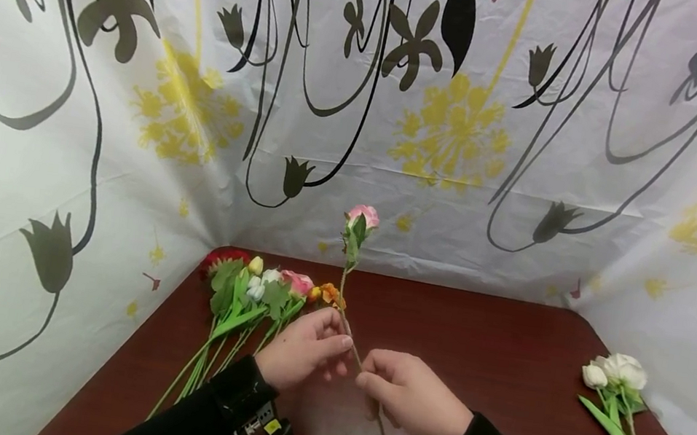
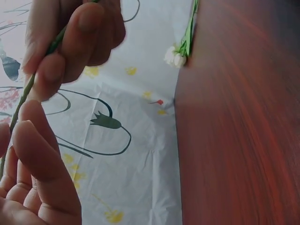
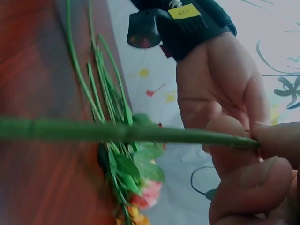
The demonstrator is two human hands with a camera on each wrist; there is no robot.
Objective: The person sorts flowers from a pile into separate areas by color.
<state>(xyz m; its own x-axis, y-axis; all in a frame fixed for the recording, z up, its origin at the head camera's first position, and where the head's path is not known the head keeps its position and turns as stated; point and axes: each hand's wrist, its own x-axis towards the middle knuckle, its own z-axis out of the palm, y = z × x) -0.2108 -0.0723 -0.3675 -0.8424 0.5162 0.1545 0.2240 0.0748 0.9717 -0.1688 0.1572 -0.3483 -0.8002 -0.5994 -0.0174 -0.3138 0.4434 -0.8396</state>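
Observation:
A pink artificial flower [image 1: 362, 218] on a long green stem stands tilted above the table, its bloom at the top against the patterned cloth. My left hand [image 1: 308, 348] pinches the stem below the leaves. Lower down, my right hand [image 1: 411, 395] grips the same stem between thumb and curled fingers, and the stem's tail runs on below it. In the left wrist view the stem [image 2: 23, 96] passes through the fingers of both hands. The right wrist view shows the lower stem [image 3: 117, 132] close up, reaching out from the right fingers.
Left of my hands lies a bunch of flowers [image 1: 275, 292] in red, white, pink and orange, with long green stems. White flowers [image 1: 621, 375] lie at the table's right edge. A patterned cloth [image 1: 346, 136] hangs around the dark red table [image 1: 502, 355].

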